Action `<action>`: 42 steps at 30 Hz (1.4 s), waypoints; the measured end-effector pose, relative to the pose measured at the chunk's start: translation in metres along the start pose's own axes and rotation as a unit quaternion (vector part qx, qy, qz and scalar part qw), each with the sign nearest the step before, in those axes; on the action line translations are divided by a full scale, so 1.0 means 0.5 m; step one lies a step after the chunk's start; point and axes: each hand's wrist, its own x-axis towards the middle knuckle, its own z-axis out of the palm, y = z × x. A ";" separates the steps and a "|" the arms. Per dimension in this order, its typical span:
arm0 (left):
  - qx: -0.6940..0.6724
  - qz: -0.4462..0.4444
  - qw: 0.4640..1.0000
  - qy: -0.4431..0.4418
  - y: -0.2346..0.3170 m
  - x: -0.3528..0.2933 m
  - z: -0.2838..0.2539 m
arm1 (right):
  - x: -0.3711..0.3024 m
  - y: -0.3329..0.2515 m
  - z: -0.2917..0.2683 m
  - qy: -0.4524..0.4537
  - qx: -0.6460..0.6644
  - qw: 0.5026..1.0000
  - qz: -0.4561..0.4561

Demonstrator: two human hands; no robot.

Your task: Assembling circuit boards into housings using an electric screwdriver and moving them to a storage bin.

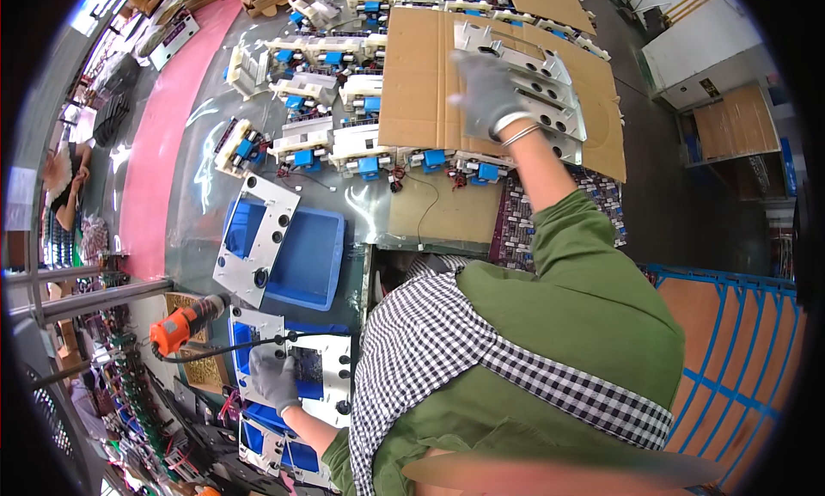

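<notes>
My left hand, in a grey glove, is closed on the edge of a white metal panel with a large cut-out and round holes. More such panels overlap below it, with blue showing through their openings. Stretched out far to the right, my gloved right hand has its fingers apart over a row of silver metal panels with round black holes. Those panels lie on a flat cardboard sheet. Whether the right fingertips touch a panel is not clear.
A blue tray stands on the bench, a white panel leaning across its left side. An orange power screwdriver with a black cable hangs at left. Several white assemblies with blue parts and loose wires crowd the far bench.
</notes>
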 end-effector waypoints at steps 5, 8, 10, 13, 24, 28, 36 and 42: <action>0.034 0.070 0.984 0.160 -0.042 -0.016 -0.060 | 0.037 0.265 0.047 -0.173 0.054 0.980 0.088; -0.053 0.095 0.983 0.147 0.029 0.021 -0.060 | 0.068 0.394 0.064 -0.219 0.126 0.966 0.047; -0.133 0.132 0.976 0.108 0.054 0.044 -0.073 | 0.049 0.422 0.034 -0.222 0.208 0.949 0.084; -0.139 0.193 0.967 0.087 0.106 0.094 -0.032 | 0.053 0.307 -0.075 -0.049 -0.078 0.996 0.004; 0.106 0.255 0.961 0.004 0.293 0.347 0.064 | -0.195 -0.417 0.044 -0.216 0.164 0.834 -0.481; 0.074 0.187 0.975 -0.094 0.299 0.355 0.037 | -0.214 -0.500 0.113 -0.281 0.095 0.799 -0.523; 0.080 0.251 0.941 0.212 0.221 0.276 0.069 | -0.190 -0.557 0.121 -0.154 0.154 0.782 -0.585; -0.092 0.222 0.947 0.215 0.005 0.054 -0.022 | -0.325 -0.585 -0.066 -0.120 0.446 0.687 -0.562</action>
